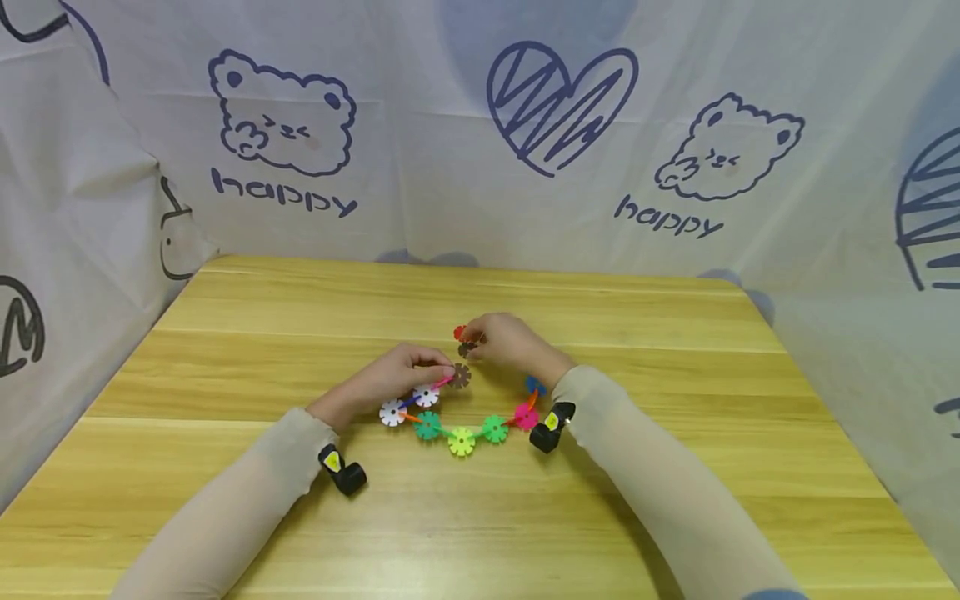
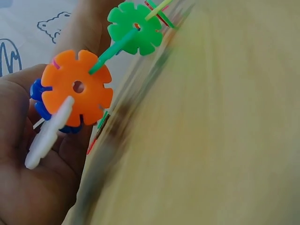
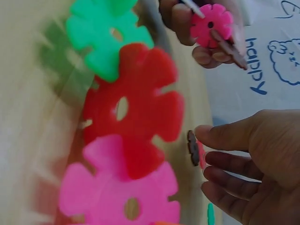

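Observation:
A chain of notched, flower-shaped plastic discs [image 1: 461,442] in several colours curves between both hands. My left hand [image 1: 393,375] pinches the chain's left end at a pink disc [image 3: 211,26], to which a brown disc [image 1: 460,376] is joined. In the left wrist view, white [image 2: 44,140], orange [image 2: 77,89] and blue discs sit by the palm. My right hand [image 1: 510,342] reaches down at a loose dark brown disc [image 3: 192,148], its thumb and extended fingertips right at it. A red disc [image 1: 460,333] lies just beyond the dark brown one.
The chain's right end, with a blue disc [image 1: 536,386] and a pink disc, passes close under the right wrist. A green disc [image 3: 211,213] lies near the right fingers. Printed cloth [image 1: 420,150] hangs behind the wooden table [image 1: 480,525].

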Action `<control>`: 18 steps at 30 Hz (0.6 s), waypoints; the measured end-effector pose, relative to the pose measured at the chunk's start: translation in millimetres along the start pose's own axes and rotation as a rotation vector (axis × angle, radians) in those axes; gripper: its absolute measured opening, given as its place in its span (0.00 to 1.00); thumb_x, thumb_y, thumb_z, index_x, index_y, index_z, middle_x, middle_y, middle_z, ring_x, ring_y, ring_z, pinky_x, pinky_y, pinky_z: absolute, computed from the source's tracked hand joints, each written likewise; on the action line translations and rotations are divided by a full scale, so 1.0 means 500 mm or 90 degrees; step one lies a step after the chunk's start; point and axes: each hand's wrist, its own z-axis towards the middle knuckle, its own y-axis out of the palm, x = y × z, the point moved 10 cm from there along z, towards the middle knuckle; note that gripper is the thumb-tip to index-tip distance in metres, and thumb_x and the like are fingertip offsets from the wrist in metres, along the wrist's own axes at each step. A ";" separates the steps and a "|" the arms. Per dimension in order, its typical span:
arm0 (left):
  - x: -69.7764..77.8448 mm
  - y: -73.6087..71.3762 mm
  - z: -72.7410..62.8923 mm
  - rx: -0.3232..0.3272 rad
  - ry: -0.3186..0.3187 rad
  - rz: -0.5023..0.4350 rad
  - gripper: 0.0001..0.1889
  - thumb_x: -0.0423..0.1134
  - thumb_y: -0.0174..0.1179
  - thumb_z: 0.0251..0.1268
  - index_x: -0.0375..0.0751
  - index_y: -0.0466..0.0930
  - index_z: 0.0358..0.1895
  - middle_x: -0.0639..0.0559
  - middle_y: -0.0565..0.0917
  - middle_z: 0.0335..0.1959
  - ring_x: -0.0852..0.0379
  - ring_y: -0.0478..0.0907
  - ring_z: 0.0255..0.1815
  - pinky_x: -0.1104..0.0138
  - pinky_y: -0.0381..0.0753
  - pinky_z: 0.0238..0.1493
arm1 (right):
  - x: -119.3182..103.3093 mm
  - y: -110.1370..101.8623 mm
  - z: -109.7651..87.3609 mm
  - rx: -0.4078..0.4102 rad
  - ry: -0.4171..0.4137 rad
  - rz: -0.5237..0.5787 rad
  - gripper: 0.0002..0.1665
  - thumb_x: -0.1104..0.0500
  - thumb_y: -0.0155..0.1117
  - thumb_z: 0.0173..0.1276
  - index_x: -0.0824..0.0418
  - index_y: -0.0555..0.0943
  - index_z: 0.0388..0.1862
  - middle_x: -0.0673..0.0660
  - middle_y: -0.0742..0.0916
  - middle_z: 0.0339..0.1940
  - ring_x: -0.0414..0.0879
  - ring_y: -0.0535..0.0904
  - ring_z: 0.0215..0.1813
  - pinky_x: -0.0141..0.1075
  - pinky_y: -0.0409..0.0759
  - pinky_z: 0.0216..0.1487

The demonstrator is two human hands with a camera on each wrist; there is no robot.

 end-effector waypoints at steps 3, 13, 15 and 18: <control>0.001 0.000 -0.003 0.008 -0.009 -0.017 0.11 0.41 0.57 0.73 0.38 0.85 0.46 0.48 0.82 0.41 0.56 0.71 0.37 0.65 0.73 0.40 | -0.002 0.009 0.008 -0.011 -0.008 -0.029 0.18 0.58 0.70 0.65 0.59 0.83 0.54 0.53 0.86 0.49 0.47 0.81 0.51 0.40 0.77 0.56; -0.011 0.002 0.001 0.011 -0.014 -0.025 0.12 0.42 0.58 0.73 0.39 0.85 0.47 0.48 0.82 0.43 0.55 0.72 0.39 0.66 0.73 0.42 | 0.005 0.015 0.017 -0.013 0.005 -0.052 0.15 0.57 0.68 0.67 0.60 0.83 0.51 0.52 0.86 0.44 0.47 0.79 0.49 0.40 0.76 0.54; -0.011 0.002 0.001 0.011 -0.015 -0.028 0.12 0.43 0.58 0.73 0.39 0.85 0.47 0.49 0.82 0.43 0.55 0.72 0.39 0.66 0.73 0.41 | 0.007 0.014 0.013 -0.014 0.011 -0.043 0.14 0.57 0.69 0.67 0.60 0.82 0.49 0.52 0.85 0.42 0.46 0.79 0.46 0.40 0.76 0.52; -0.011 0.004 0.001 0.009 -0.017 -0.037 0.12 0.43 0.58 0.73 0.39 0.85 0.47 0.48 0.82 0.44 0.55 0.72 0.39 0.66 0.73 0.41 | 0.008 0.011 0.005 -0.010 0.017 -0.018 0.13 0.58 0.70 0.66 0.60 0.78 0.46 0.53 0.85 0.41 0.47 0.80 0.45 0.40 0.77 0.50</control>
